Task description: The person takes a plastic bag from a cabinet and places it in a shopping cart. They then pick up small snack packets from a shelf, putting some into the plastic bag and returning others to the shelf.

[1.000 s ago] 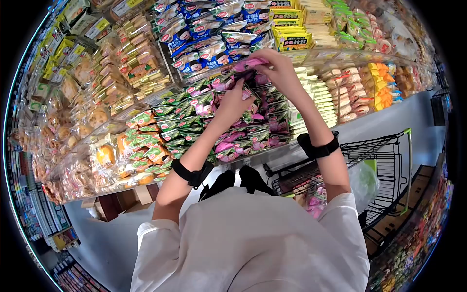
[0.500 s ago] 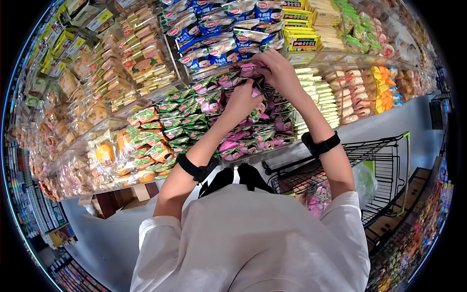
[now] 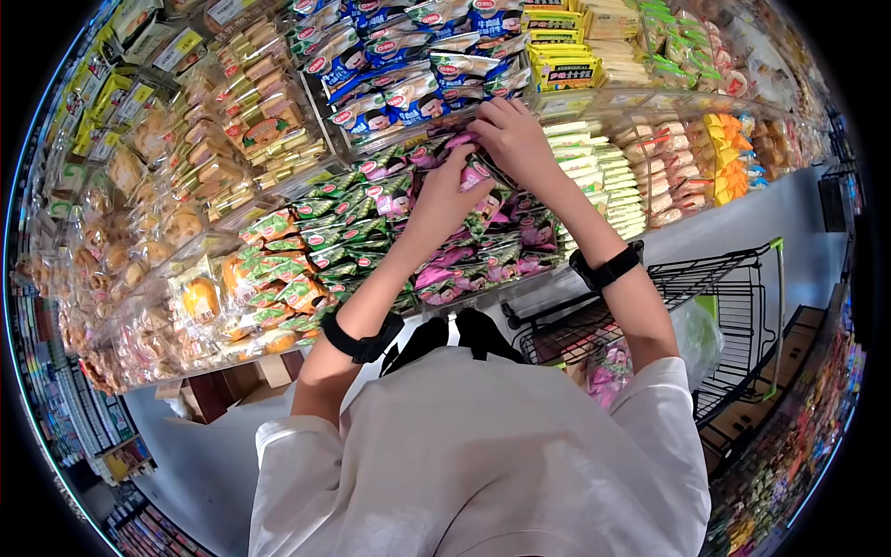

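My left hand (image 3: 442, 202) is over a bin of pink-and-green snack packets (image 3: 448, 277), its thumb spread away from its fingers. One pink packet (image 3: 475, 174) shows in the gap between them, and I cannot see a firm grip on it. At the bin's back edge, my right hand (image 3: 516, 144) has its fingers curled over a pink packet (image 3: 458, 140); its fingertips are partly hidden. Both wrists wear black straps.
Blue snack packets (image 3: 408, 97) fill the tier behind. Green packets (image 3: 348, 227) lie to the left, pale green-wrapped sticks (image 3: 603, 190) to the right. A black wire cart (image 3: 742, 325) holding pink packets (image 3: 609, 371) stands at my right. Open cardboard boxes (image 3: 237, 390) sit under the shelf.
My left thumb has spread apart from the fingers, exposing more of the pink packet between them. My right hand has shifted slightly left, and the whole view has moved a little.
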Available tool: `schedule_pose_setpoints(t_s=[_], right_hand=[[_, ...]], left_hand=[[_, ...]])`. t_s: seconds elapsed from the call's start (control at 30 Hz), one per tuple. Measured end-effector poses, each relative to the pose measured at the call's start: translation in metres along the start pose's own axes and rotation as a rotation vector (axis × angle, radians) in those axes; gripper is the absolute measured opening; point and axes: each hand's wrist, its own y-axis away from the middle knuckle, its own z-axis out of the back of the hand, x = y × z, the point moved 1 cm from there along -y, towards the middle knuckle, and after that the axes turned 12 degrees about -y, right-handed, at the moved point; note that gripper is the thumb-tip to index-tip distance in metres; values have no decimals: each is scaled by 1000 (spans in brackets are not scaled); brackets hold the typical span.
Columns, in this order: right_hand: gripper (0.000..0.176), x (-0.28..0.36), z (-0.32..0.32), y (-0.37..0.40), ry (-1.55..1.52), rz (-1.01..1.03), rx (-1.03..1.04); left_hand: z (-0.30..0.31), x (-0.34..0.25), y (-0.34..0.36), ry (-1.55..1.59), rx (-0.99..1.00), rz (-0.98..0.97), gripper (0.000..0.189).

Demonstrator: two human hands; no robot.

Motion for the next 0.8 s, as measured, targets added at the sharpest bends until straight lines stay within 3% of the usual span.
schedule_pose_setpoints(t_s=[0.2,0.23,0.33,0.47,0.5,0.57,0.6,0.63,0.67,0.73,0.8], right_hand=[[23,1,17,8,-148,-99,-158],[19,3,23,9,-160,-107,-217],[15,9,32,21,-226,-241,-312],[12,25,37,33,-287,-298,-336],[14,31,37,34,-453,-446,-326],[16,48,32,33,-790,-743,-296],[24,52,26,35,-1088,-833,-253],[27,60,23,35,-1201,-909,-193],[29,67,21,34,-1310,-983,-132],[27,69,10,39,-1259,-952,-120],[24,66,7,46,-1236,-967,-106]], left_hand=[[13,37,10,314,-128,4,53],[17,35,14,187,-272,-24,53],[33,27,28,402,-219,116,55],[38,30,35,508,-206,113,45],[40,29,38,500,-137,141,29],[34,24,39,511,-141,116,25],[30,20,40,516,-144,106,23],[28,12,39,594,-93,163,20],[22,7,38,611,-95,84,20],[14,0,36,644,-106,-79,21],[17,2,33,423,-129,-117,17]])
